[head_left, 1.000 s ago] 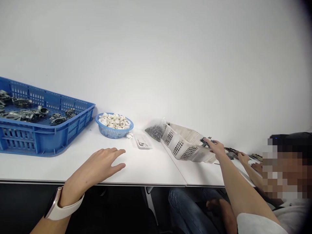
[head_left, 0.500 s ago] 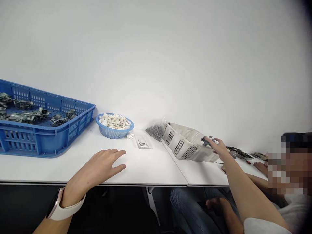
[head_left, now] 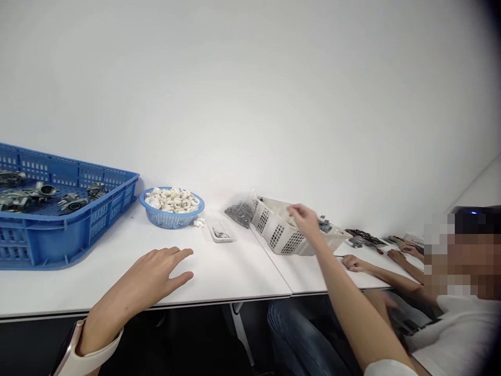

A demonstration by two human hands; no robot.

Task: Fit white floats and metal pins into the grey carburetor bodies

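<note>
I see a grey metal part (head_left: 325, 224) in the white basket (head_left: 270, 227), just to the right of my right hand (head_left: 307, 222) and well apart from my left hand (head_left: 151, 274), and I can't tell which way its long side points because some of it is hidden. My right hand, the nearer one, hangs over the basket with its fingers bent, but I can't tell if they pinch anything. My left hand is over the white table (head_left: 250, 271), thumb and fingers apart, with nothing seen in it.
</note>
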